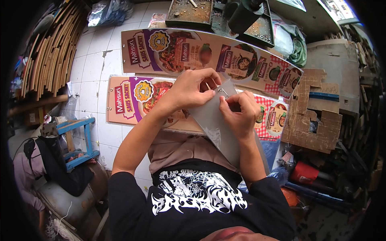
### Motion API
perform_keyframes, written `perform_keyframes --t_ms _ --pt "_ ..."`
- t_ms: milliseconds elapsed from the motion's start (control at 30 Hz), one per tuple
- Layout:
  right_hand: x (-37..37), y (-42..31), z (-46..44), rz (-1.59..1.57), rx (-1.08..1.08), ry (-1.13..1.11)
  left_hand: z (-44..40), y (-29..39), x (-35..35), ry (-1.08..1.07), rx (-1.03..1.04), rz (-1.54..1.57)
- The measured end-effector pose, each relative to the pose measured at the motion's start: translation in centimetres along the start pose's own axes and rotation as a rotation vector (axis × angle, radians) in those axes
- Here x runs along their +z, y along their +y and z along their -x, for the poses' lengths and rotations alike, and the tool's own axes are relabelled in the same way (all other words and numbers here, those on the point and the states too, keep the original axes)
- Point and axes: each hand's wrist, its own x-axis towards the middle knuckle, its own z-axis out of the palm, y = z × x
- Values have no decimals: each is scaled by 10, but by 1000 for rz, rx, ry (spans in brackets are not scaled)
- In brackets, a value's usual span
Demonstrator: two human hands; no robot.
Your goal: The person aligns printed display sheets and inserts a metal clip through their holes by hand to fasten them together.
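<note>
A grey plastic-like sheet (pixel 211 124) lies slantwise across my lap, its upper corner between my hands. My left hand (pixel 197 88) is closed on that corner from the left, fingers curled and fingertips at the edge. At the right, my right hand (pixel 241 112) pinches close to a small metal piece (pixel 223 93) on the corner; what sits between thumb and finger is too small to make out. Beneath the hands is a printed food banner (pixel 120 96), and a second printed banner (pixel 136 52) lies beyond it.
A black metal machine (pixel 246 18) with trays stands at the top. Stacked boards (pixel 50 48) fill the left, near a blue frame (pixel 86 138). Cut cardboard (pixel 313 132) lies at the right. Another person (pixel 30 168) is at the lower left.
</note>
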Motion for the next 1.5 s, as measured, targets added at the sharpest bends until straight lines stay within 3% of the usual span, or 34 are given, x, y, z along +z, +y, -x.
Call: perform_keyframes --t_ms 667,933,1067,1233,1500 --pt "0 2 -1 -58 -133 60 -2 -5 0 5 45 6" --pt "0 0 2 -54 34 48 -1 -3 -1 11 45 -49" --pt "-3 2 0 -34 3 31 -2 -7 1 21 61 -24" --pt "-3 0 2 -118 182 63 -1 -7 1 21 77 -19" --pt "-5 2 1 -125 165 33 0 0 3 61 39 -7"
